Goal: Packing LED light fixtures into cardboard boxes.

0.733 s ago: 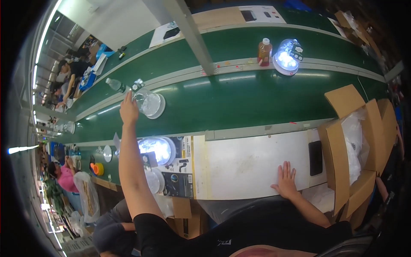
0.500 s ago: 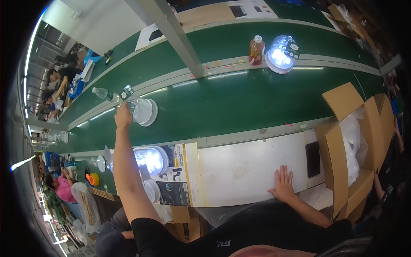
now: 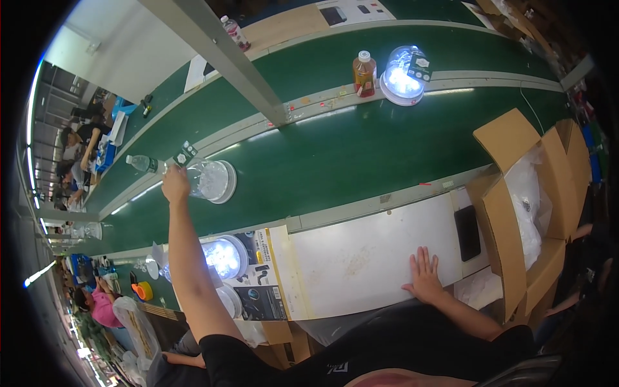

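My left hand (image 3: 175, 184) reaches out over the green conveyor belt, its fingers closed at the top of an unlit clear dome lamp (image 3: 218, 181) with a pale round base. A dark green tag (image 3: 185, 154) stands out beside the fingers; what exactly they pinch is hidden. Next to that hand lies or leans a clear plastic bottle (image 3: 143, 163). My right hand (image 3: 423, 275) rests on a white board (image 3: 348, 258), holding nothing, fingers spread. Below my left forearm a lit dome lamp (image 3: 225, 257) glows, partly covered by the arm, with another pale base (image 3: 229, 301) nearer me.
A black phone (image 3: 467, 233) lies by an open carton (image 3: 509, 226) with white plastic inside. Beyond the belt are an amber drink bottle (image 3: 364, 76) and another lit dome lamp (image 3: 403, 80). A metal post (image 3: 225, 61) crosses the far left. People work along the left side.
The view has turned slightly, bringing a bottle behind the post into sight. My left hand stays at the lamp, whose tag now shows more fully. The right hand remains on the board.
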### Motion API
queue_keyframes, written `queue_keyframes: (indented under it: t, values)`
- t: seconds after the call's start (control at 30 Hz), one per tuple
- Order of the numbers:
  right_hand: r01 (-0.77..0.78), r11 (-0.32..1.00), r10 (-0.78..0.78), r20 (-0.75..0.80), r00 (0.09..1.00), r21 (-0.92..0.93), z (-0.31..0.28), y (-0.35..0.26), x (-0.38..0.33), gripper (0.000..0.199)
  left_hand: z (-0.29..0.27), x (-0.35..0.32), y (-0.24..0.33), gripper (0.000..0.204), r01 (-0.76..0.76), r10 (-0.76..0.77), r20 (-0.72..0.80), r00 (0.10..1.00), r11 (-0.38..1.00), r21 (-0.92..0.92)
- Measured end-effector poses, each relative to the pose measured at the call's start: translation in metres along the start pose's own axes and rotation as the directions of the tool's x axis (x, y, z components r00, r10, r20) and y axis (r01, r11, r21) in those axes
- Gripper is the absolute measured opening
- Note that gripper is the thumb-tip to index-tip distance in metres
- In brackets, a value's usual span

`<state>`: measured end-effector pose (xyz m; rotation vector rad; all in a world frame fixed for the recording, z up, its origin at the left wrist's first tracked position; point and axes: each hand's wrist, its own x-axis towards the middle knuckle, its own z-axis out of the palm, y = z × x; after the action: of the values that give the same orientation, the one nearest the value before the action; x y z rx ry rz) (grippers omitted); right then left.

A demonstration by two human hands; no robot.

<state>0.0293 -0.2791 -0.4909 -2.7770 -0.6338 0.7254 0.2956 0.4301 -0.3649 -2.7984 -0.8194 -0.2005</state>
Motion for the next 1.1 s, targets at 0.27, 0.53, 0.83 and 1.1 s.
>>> queue_keyframes:
  t: [0.27, 0.53, 0.83, 1.1]
  values:
    - [-0.063, 0.997, 0.068, 0.090, 0.994, -0.050, -0.004, -0.006, 0.001, 0.105, -0.054, -0.066, 0.050, 0.021, -0.330, 0.330, -0.217, 0.919, 0.943, 0.036]
    - [0.210, 0.666, -0.207, -0.093, 0.974, 0.716, -0.079, -0.074, 0.045, 0.089, -0.223, -0.190, 0.089, 0.017, -0.541, 0.479, -0.295, 0.827, 0.821, -0.182]
    - [0.017, -0.196, -0.378, -0.091, 0.921, 0.980, -0.079, -0.159, 0.015, 0.090, -0.288, -0.332, 0.115, 0.022, -0.437, 0.429, -0.180, 0.885, 0.635, -0.637]
    - [0.106, -0.142, -0.249, -0.139, 0.958, 0.984, -0.057, -0.138, -0.028, 0.080, -0.277, -0.408, 0.114, 0.026, -0.138, 0.236, -0.032, 0.971, 0.452, -0.881]
